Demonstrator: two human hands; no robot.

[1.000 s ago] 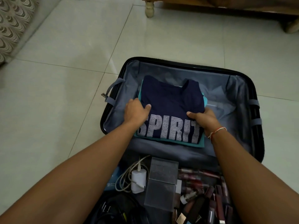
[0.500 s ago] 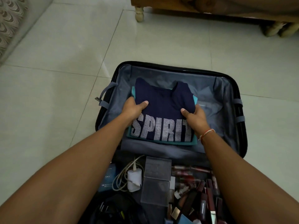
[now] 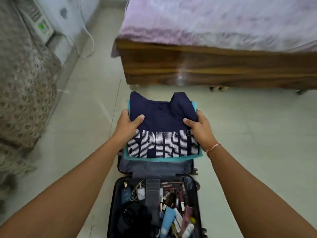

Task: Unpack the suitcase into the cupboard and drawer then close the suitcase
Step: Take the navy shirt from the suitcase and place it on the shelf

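Observation:
A folded navy T-shirt (image 3: 163, 117) printed SPIRIT lies on top of a folded teal garment (image 3: 159, 159). The stack is held up in the air above the open black suitcase (image 3: 113, 194) on the floor. My left hand (image 3: 127, 126) grips the stack's left edge, thumb on top. On the right edge my right hand (image 3: 199, 127) grips it the same way. The suitcase's far half, lined in grey (image 3: 154, 167), shows bare below the stack. Its near half holds a white charger with cable (image 3: 140, 193), a clear box, cosmetics and tubes.
A wooden bed (image 3: 205, 69) with a lilac cover stands just beyond the suitcase. At the left hang patterned fabric (image 3: 25, 93) and a white appliance with a green light (image 3: 41, 26). Pale floor tiles (image 3: 82, 134) surround the suitcase.
Both hands have lifted the folded stack out of the suitcase's far half and raised it. The view has risen and tilted up, bringing the bed into sight.

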